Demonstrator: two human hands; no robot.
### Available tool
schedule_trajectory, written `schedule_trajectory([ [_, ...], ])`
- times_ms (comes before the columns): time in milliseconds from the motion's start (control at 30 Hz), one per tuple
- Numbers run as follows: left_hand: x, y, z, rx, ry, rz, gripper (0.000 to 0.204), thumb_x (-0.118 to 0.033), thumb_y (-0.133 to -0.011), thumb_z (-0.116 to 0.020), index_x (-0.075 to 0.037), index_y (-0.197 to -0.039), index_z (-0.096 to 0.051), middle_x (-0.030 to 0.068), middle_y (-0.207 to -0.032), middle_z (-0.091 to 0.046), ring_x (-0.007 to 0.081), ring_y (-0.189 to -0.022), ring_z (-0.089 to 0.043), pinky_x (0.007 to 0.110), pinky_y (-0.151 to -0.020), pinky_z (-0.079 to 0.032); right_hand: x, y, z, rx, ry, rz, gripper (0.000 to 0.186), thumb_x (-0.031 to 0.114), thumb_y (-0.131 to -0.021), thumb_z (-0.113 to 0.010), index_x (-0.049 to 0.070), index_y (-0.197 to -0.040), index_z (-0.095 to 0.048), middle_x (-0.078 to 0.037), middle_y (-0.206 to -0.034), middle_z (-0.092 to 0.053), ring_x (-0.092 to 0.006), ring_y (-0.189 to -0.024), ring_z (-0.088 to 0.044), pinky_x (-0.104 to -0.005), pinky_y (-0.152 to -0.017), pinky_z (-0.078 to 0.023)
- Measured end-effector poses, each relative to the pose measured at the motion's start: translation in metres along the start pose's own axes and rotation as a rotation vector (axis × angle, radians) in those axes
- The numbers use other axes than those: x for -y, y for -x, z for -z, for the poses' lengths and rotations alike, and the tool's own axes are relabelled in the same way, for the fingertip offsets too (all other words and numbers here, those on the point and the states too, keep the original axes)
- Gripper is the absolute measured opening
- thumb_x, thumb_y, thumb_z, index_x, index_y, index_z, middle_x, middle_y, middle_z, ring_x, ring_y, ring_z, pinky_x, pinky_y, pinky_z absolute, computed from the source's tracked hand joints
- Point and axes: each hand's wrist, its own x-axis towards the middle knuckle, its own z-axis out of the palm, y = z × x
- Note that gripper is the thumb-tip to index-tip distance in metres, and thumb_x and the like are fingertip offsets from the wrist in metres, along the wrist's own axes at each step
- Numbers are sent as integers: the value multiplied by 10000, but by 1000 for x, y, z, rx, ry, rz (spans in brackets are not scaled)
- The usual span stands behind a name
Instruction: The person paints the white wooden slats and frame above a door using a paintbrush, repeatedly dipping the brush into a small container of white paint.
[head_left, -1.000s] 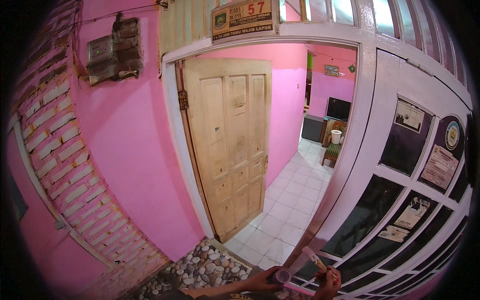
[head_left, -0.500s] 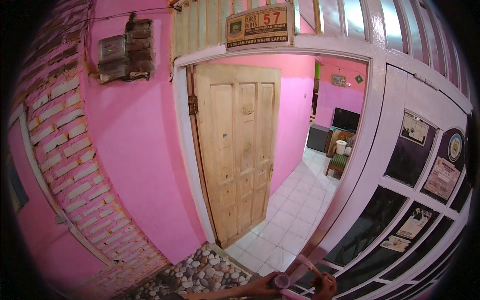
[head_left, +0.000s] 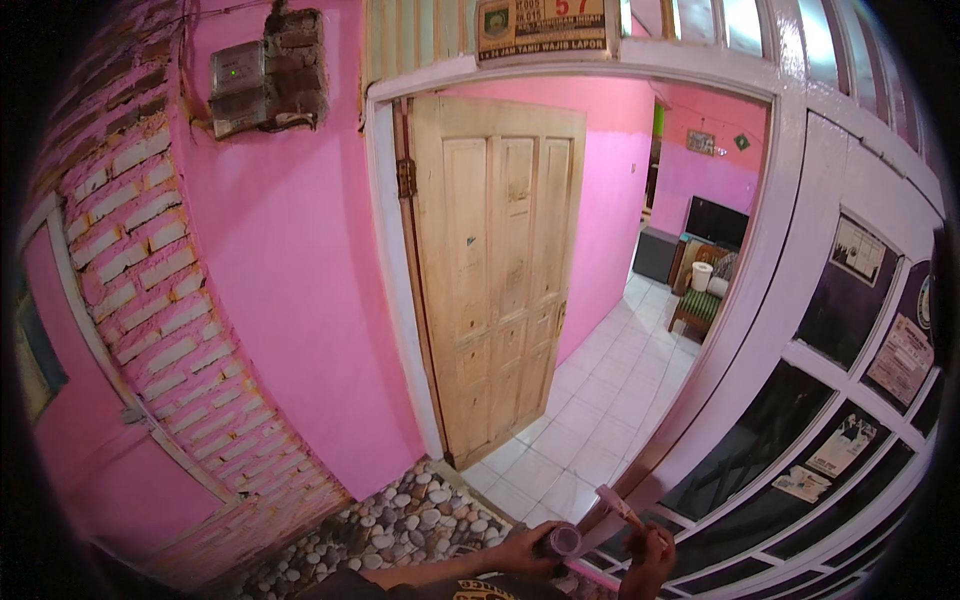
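Pink tube sits at the bottom right of the frame, pinched at its lower end by the fingers of the right hand, its free end slanting up to the left. Just left of it the left hand is closed around a small pink cylinder with its round end facing up.

Against the frame half a second ago the whole view has slid sideways: the wooden door now stands nearer the middle and the hands lie a little lower, while both holds look unchanged.

By size: a rectangular sign with a yellow band and a green emblem hangs at the top centre above the doorway; a grey meter box is mounted at the upper left on the pink wall; paper notices and smaller stickers are stuck on the dark window panes along the right edge.
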Motion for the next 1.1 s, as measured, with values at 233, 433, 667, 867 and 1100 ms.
schedule_trajectory([
  [233, -15, 2, -3, 0, -26, 35, 759, -208, -899, -768, -53, -1519, -358, 145, -1376, -575, 219, -1288, -541, 343, -1093, -430, -7, 5, 7, 19, -28, 104, 251, 190, -1019, -587, -7, -1174, -587, -121, -906, -688, -183, -762, -634, -318, -701, -496],
  [433, -34, 3, -2, 44, 27, 168, 788, -173, -873, -776, -64, -1524, -347, 164, -1428, -530, 247, -1311, -535, 354, -1082, -446, 12, 16, 14, -12, -8, -5, 189, 134, -1013, -600, 1, -1146, -606, -138, -991, -684, -221, -903, -670, -335, -834, -558],
  [667, -18, 1, -10, 24, 55, 81, 746, -161, -875, -772, -66, -1501, -376, 154, -1419, -532, 243, -1334, -516, 359, -1094, -429, 1, 16, 23, -38, 95, 77, 275, 207, -1022, -583, 2, -1204, -593, -114, -970, -699, -193, -817, -656, -316, -727, -508],
  [867, -9, -6, -17, 48, 12, 90, 715, -156, -871, -770, -64, -1476, -401, 154, -1406, -540, 238, -1324, -527, 359, -1098, -422, 3, 20, 26, -88, 61, 10, 248, 180, -1024, -569, -4, -1185, -610, -131, -963, -703, -195, -811, -659, -319, -730, -516],
  [1100, 0, -27, -13, 151, 76, 70, 748, -192, -855, -817, -73, -1476, -418, 126, -1417, -535, 233, -1331, -516, 376, -1127, -410, 17, 29, 32, -103, 103, 143, 222, 139, -1016, -573, -24, -1161, -613, -143, -977, -687, -215, -823, -665, -355, -749, -546],
])
